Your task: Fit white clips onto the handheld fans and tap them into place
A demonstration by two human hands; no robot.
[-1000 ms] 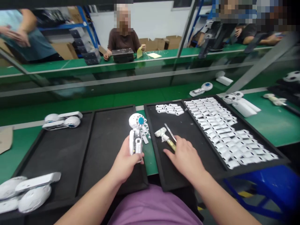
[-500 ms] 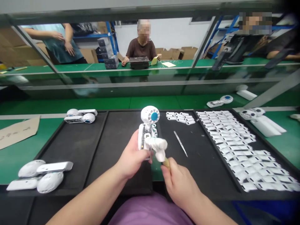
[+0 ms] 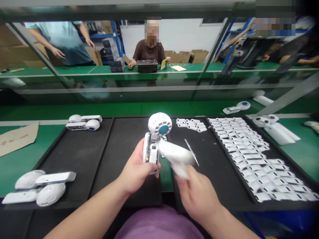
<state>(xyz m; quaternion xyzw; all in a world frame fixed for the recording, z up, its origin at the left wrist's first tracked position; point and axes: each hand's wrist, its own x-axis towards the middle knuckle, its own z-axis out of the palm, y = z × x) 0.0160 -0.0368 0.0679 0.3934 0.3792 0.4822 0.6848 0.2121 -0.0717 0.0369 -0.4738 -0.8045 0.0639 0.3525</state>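
Left hand (image 3: 136,171) clenched round an upright white plastic housing with a round blue-centred head (image 3: 152,152), long axis toward 12 o'clock; right hand (image 3: 196,196) grips a white-wrapped mallet (image 3: 175,156), its head touching the housing at 3 o'clock.

The person's left hand (image 3: 135,171) is curled shut, palm turned inward and thumb on top, with the wrist bent slightly. The right hand (image 3: 196,199) sits just beside it and lower, fingers blurred and pointing upward. Both bare forearms (image 3: 87,212) angle inward from below.
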